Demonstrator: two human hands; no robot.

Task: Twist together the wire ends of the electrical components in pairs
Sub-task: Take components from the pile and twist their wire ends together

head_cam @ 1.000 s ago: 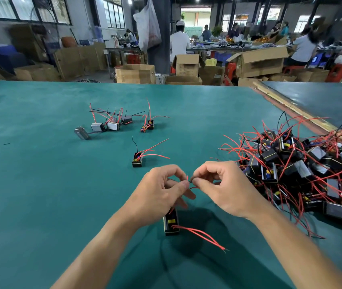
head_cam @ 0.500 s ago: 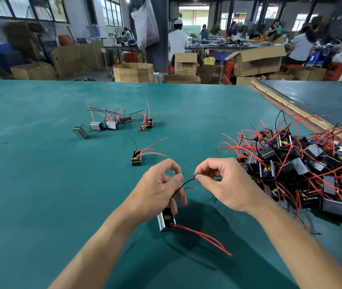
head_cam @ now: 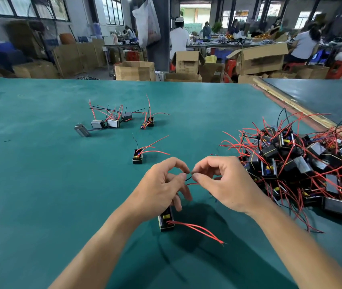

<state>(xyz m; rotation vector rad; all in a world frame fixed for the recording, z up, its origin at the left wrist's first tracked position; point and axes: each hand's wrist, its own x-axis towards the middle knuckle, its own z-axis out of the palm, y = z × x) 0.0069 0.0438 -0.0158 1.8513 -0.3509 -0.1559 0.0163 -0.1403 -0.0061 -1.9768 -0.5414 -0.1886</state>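
Both hands are working close together above the green tabletop (head_cam: 40, 184), near its front centre. The left hand (head_cam: 161, 188) is pinching a thin black wire (head_cam: 188, 178) between thumb and forefinger; its grip is narrow and closed on that wire. The right hand (head_cam: 226, 184) is meeting it from the opposite side, thumb and forefinger pinching the same wire's end, the two grips almost touching. A short red lead (head_cam: 192, 184) is showing just below the fingertips. Whether either grip is also catching it cannot be told, as the fingers are hiding the joint.

The black component (head_cam: 166, 219) under work is lying on the tabletop directly beneath the left hand, whose lower fingers are hanging just over its far end. A pair of red wires (head_cam: 197, 228) is trailing from its near end toward the right, the tips lying together on the surface.

A pile of components (head_cam: 303, 163) with tangled red wiring is lying just beside the right hand. A single component (head_cam: 138, 157) is sitting beyond the left hand. A cluster of silver-cased units (head_cam: 107, 123) is lying farther back. Cardboard boxes (head_cam: 259, 59) are standing past the tabletop's far edge.
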